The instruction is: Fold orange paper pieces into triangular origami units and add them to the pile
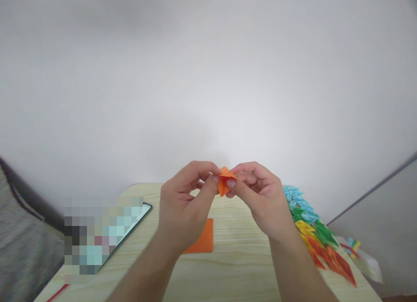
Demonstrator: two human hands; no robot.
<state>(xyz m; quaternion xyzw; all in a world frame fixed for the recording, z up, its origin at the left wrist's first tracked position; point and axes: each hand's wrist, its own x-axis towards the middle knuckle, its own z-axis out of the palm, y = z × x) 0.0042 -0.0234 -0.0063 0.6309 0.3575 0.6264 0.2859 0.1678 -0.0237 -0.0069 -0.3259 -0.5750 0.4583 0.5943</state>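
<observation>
A small folded piece of orange paper [223,190] is held up above the far part of the table, between my two hands. My left hand [187,202] pinches its left side between thumb and forefinger. On the other side, my right hand [260,193] grips it, the thumb pressing on the front and the fingers behind. Creases and pointed corners show on the paper, though the fingertips cover part of it. Below my left hand lies a flat orange sheet [206,237], partly hidden by that hand and wrist.
Along the table's right edge lie folded paper pieces: light blue [295,197], green [325,232], yellow [304,227] and orange [339,263]. A tablet or phone [130,228], partly pixelated, rests at left. Beyond the wooden table [228,276] rises a white wall [208,76]. Grey fabric [26,241] hangs far left.
</observation>
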